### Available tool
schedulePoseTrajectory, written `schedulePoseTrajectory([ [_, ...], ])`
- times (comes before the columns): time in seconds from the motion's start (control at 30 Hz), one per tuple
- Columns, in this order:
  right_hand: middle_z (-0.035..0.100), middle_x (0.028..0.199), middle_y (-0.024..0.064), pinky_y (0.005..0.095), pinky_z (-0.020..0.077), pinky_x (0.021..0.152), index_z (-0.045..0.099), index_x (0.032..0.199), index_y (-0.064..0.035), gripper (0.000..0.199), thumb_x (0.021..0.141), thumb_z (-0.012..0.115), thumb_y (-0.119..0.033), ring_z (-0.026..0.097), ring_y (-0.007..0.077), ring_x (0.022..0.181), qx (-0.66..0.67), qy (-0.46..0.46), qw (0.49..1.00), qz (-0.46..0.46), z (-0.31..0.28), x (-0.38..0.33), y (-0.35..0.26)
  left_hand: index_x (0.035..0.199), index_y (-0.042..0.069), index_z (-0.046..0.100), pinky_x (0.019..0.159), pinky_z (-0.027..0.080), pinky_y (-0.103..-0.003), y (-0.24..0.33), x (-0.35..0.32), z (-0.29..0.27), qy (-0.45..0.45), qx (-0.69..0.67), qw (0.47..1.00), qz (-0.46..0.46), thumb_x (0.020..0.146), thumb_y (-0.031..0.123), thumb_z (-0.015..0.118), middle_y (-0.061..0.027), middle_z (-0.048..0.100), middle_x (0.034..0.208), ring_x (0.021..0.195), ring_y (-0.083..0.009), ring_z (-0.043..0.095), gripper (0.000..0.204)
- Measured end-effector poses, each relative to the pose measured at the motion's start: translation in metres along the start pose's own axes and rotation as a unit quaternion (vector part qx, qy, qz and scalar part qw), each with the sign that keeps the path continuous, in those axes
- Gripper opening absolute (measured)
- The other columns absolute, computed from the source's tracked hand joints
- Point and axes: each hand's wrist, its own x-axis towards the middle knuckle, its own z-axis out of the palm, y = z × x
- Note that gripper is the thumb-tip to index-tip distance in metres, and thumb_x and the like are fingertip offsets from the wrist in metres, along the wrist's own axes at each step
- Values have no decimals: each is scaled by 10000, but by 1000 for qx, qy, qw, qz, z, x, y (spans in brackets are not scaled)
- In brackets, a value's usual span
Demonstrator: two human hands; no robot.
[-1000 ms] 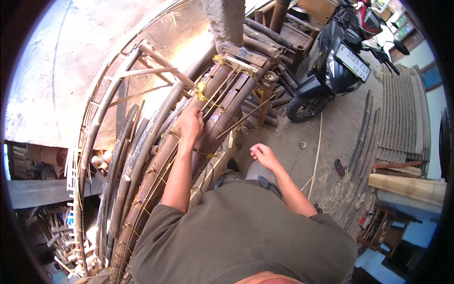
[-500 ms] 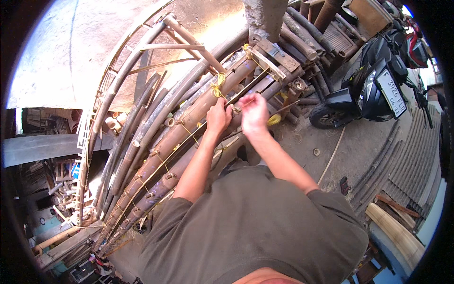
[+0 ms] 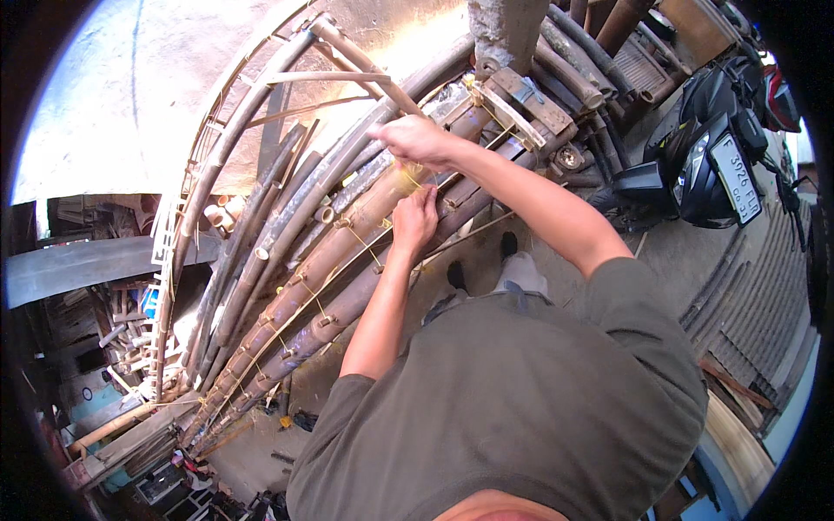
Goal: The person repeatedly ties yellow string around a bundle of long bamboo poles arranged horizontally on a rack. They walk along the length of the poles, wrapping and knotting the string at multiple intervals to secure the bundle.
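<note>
The left hand (image 3: 415, 219) presses curled fingers on a brown bamboo pole (image 3: 347, 243) in the leaning bundle; the right hand (image 3: 417, 139) pinches yellow twine (image 3: 408, 176) just above it, fingers closed.

Matt, weathered brown bamboo poles (image 3: 347, 252) bound with thin yellow plastic string (image 3: 408, 178); rough grey concrete post (image 3: 508, 30) at twelve o'clock; glossy black plastic scooter (image 3: 704, 148) at two o'clock.
</note>
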Motion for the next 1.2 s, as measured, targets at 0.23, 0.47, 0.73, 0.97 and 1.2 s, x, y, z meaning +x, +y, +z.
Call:
schedulePoseTrajectory([
  [0.23,645,717,215,488,498,705,630,721,6,461,952,527,-381,645,405,758,-466,-142,871,67,21,-182,82,1010,98,695,712,520,-463,17,6,-4,-7,1,999,-47,947,272,546,-203,687,847,803,-375,676,237],
  [0.47,596,706,248,496,450,633,601,715,17,463,945,533,-379,578,432,655,-331,-47,943,3,36,-178,91,952,13,689,551,415,-253,-1,134,-31,111,-367,923,-30,988,206,530,19,535,622,591,-59,489,253],
  [0.73,659,827,38,460,238,1057,624,850,-123,162,886,589,-277,626,203,871,-379,204,898,-93,-23,-222,79,992,50,704,864,498,-506,-43,197,-1,-143,256,956,-21,931,270,491,-254,674,978,966,-402,651,313],
  [0.97,567,1154,70,415,383,995,585,1060,-99,227,881,558,-237,514,205,1061,627,421,654,45,-120,-196,108,1137,36,576,956,412,-484,101,114,92,-163,25,986,-33,933,284,532,-242,649,1111,1096,-386,603,323],
  [1.2,597,825,100,360,441,776,562,754,-13,230,913,511,-171,531,218,760,-61,320,892,-312,-78,-153,3,933,50,583,706,464,-485,117,103,110,-34,58,998,8,904,249,580,-196,667,892,850,-370,641,201],
])
